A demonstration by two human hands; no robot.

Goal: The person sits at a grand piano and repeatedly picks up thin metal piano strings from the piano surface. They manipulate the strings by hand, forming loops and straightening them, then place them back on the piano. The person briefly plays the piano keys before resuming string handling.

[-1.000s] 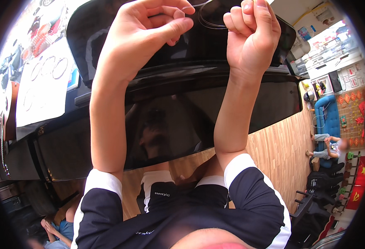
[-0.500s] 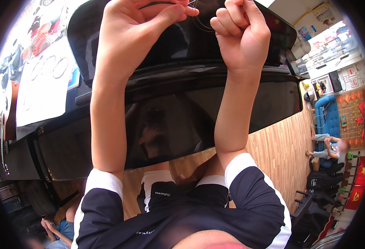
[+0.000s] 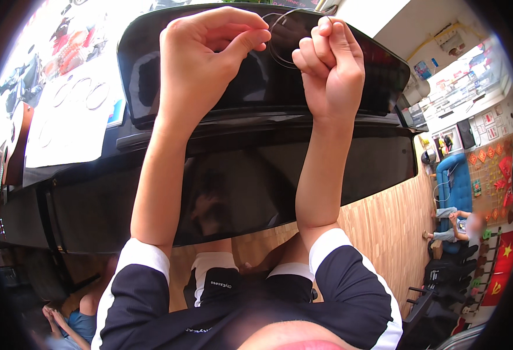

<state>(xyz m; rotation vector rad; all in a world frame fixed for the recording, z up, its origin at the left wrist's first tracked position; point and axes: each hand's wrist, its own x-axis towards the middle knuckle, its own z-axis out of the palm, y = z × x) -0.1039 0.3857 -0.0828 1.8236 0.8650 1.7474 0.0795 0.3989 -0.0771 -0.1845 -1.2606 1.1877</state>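
Observation:
A thin dark wire (image 3: 271, 53), bent into loose loops, spans the gap between my two raised hands. My left hand (image 3: 201, 67) pinches it between thumb and forefinger, the other fingers curled behind. With its fingers folded in and thumb pressed against them, my right hand (image 3: 333, 73) grips the wire's other side. One strand arcs above the right fingertips. Both hands are held over a glossy black, piano-like piece of furniture (image 3: 256, 87), well above its lower front panel (image 3: 256, 175).
On the left lies a white sheet (image 3: 70, 137) bearing several thin coils (image 3: 98, 96), with a blue booklet (image 3: 116, 114) beside it. A brown wooden object (image 3: 20, 140) stands nearer the left edge. One person sits on a blue sofa (image 3: 456, 184) at right; another is at lower left.
Both hands sit lower in the picture, so fingertips and wire loops show more fully. The surroundings have shifted slightly too. Both hands keep hold of the wire.

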